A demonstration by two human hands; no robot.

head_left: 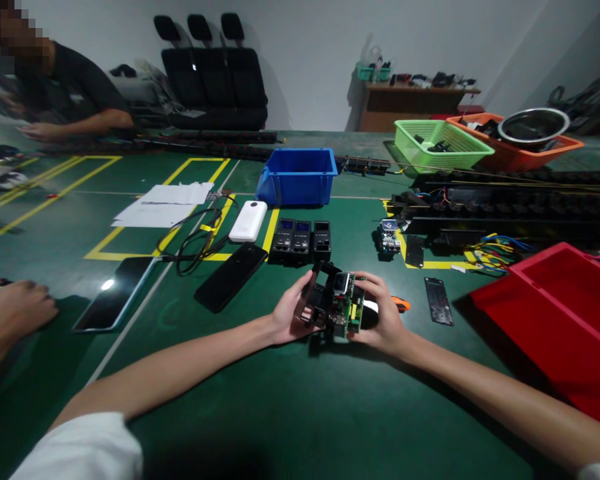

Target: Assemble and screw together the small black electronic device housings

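Low over the green table, my left hand (pixel 287 315) grips a black plastic housing (pixel 320 297) by its left side. My right hand (pixel 387 323) has its fingers curled round a green circuit board (pixel 353 312) with a small square display on it. Board and housing are held close side by side; whether they are joined I cannot tell. Just beyond them stand several black modules (pixel 293 241). An orange-ended tool (pixel 401 304) lies behind my right hand, partly hidden. Further right are another small circuit board (pixel 390 237) and a flat black plate (pixel 439 301).
A blue bin (pixel 300 187), white power bank (pixel 249 221), dark phone (pixel 231 277) and light-edged phone (pixel 115 293) lie ahead and left. A red bin (pixel 570 313) and black rails (pixel 495 203) flank the right. Another person's hand (pixel 17 310) rests at left; a co-worker (pixel 75 93) sits beyond.
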